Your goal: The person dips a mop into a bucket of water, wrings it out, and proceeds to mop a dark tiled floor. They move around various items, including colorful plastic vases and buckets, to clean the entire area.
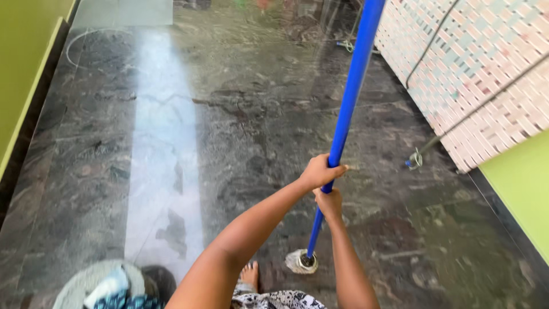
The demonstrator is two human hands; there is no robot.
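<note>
A long blue mop pole (350, 91) runs from the top of the view down to a pale mop head (301, 261) resting on the dark marbled floor. My left hand (320, 170) is wrapped around the pole, higher up. Just below it my right hand (328, 203) also grips the pole. Both arms reach in from the bottom edge. My bare foot (249, 274) stands on the floor just left of the mop head.
The wet, glossy stone floor (171, 143) stretches ahead. A green wall (23, 68) lines the left. On the right stand a pink-and-white tiled wall (480, 63) with pipes, a tap (414, 159) near the floor and a green wall (523, 183). A round bucket-like thing with cloth (106, 286) sits bottom left.
</note>
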